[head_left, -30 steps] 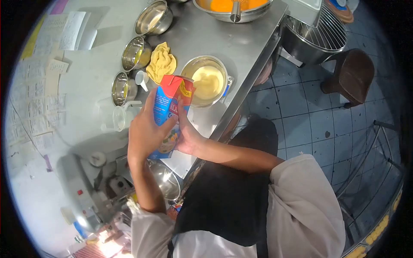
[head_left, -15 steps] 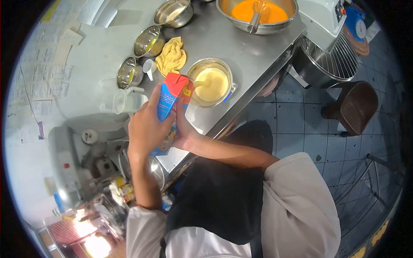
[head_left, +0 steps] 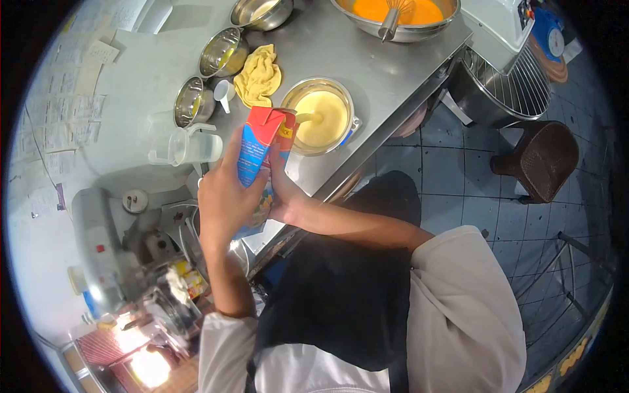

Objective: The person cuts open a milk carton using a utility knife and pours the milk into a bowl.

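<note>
A red and blue carton (head_left: 252,157) is gripped between both my hands, tilted toward the bowl. My left hand (head_left: 226,200) wraps its near left side, and my right hand (head_left: 286,196) clasps it from the right and below; some fingers are hidden. Pale yellow, thick liquid (head_left: 308,118) runs from the carton's opening into a round metal bowl (head_left: 349,105). Similar pale liquid (head_left: 327,108) covers the bowl's bottom. A crumpled yellow cloth (head_left: 259,73) lies just beyond the carton, beside a small white cup (head_left: 225,93).
Several metal bowls (head_left: 225,51) line the wall side of the steel table (head_left: 386,75). A large bowl (head_left: 406,34) holds orange liquid and a whisk (head_left: 390,23). Clear plastic jugs (head_left: 196,147) and a mixer (head_left: 98,249) stand left. A brown stool (head_left: 537,160) is on the tiled floor.
The view has shifted slightly, so the table items sit a little higher. Liquid keeps flowing from the carton, held by both hands in nearly the same place.
</note>
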A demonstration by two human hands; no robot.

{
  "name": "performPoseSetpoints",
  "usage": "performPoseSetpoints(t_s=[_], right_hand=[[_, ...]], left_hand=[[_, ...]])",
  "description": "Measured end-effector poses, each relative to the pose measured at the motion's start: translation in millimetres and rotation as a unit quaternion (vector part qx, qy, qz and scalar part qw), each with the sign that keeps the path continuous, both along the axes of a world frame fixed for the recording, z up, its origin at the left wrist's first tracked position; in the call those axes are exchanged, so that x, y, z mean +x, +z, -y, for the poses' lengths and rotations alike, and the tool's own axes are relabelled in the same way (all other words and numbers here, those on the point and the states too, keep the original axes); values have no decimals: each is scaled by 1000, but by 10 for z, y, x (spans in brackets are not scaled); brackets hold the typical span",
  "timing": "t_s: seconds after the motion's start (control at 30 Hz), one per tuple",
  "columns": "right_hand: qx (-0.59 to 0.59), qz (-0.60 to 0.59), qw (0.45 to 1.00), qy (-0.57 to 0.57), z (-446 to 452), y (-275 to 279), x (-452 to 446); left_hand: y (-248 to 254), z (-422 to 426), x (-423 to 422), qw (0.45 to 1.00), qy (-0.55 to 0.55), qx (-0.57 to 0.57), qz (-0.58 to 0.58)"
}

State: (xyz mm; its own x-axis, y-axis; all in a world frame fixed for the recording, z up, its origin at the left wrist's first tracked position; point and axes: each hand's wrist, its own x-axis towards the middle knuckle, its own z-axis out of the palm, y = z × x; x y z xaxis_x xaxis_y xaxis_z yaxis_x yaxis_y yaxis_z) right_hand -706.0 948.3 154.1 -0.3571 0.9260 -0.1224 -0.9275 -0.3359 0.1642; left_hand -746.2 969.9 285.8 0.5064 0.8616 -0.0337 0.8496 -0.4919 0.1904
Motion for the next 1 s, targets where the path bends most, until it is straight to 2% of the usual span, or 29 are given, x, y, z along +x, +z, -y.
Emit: performPoseSetpoints(t_s=[0.27, 0.67, 0.8, 1.0], right_hand=[[10, 3, 1000, -9, 19, -61, -7], [-20, -26, 999, 9, 88, -41, -51], [-49, -13, 999, -3, 93, 6, -33], [-25, -13, 1000, -13, 71, -102, -101]], left_hand=[[31, 66, -90, 997, 37, -41, 57], [56, 73, -26, 998, 57, -37, -4], [9, 93, -35, 998, 44, -32, 17], [17, 137, -33, 997, 73, -28, 21]])
